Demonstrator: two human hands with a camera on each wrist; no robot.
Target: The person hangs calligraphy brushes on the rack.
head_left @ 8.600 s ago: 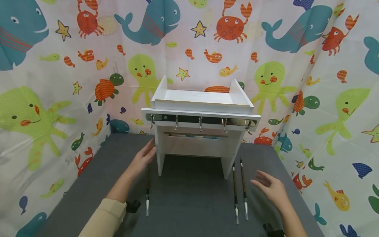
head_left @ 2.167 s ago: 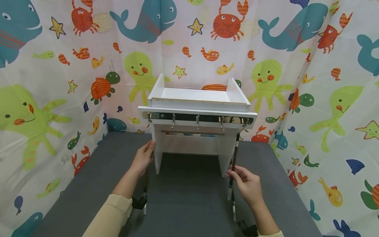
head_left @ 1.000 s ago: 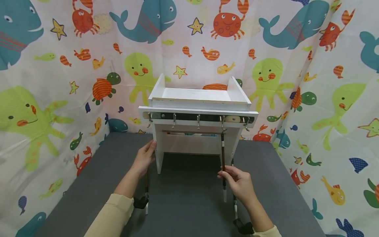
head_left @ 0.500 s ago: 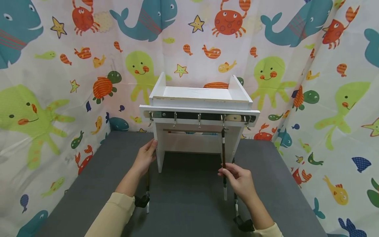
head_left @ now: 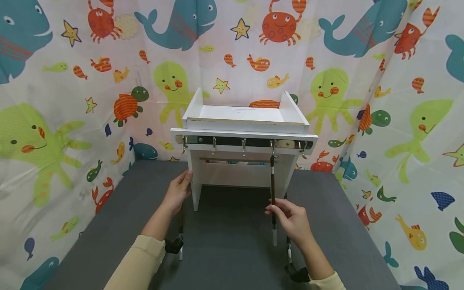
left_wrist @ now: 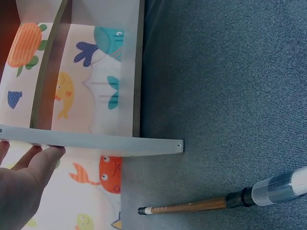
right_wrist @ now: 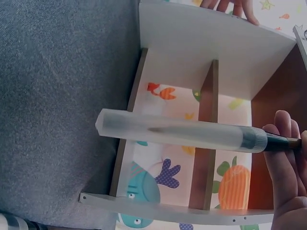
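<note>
My right hand (head_left: pixel 291 219) pinches a brush (head_left: pixel 273 181) by its dark brown handle, upright with the capped end down. A clear plastic cap (right_wrist: pixel 187 130) covers its bristles, which show through it in the right wrist view. The handle's top, with a small loop, is right at the second hook from the right (head_left: pixel 273 146), on a white shelf unit (head_left: pixel 250 128). My left hand (head_left: pixel 175 191) touches the outer face of the unit's left side panel (left_wrist: pixel 96 140) with its fingertips, holding nothing loose.
One capped brush (left_wrist: pixel 192 206) lies on the grey table (head_left: pixel 232 257) left of the unit. Another brush (head_left: pixel 288 247) lies on the right, partly hidden by my right hand. Several metal hooks line the unit's front. A printed curtain (head_left: pixel 232 48) surrounds the table.
My right hand has picked up a brush from the right of the table, raised it to the rightmost hook, then shifted left to the second. My left hand has come onto the side panel.
</note>
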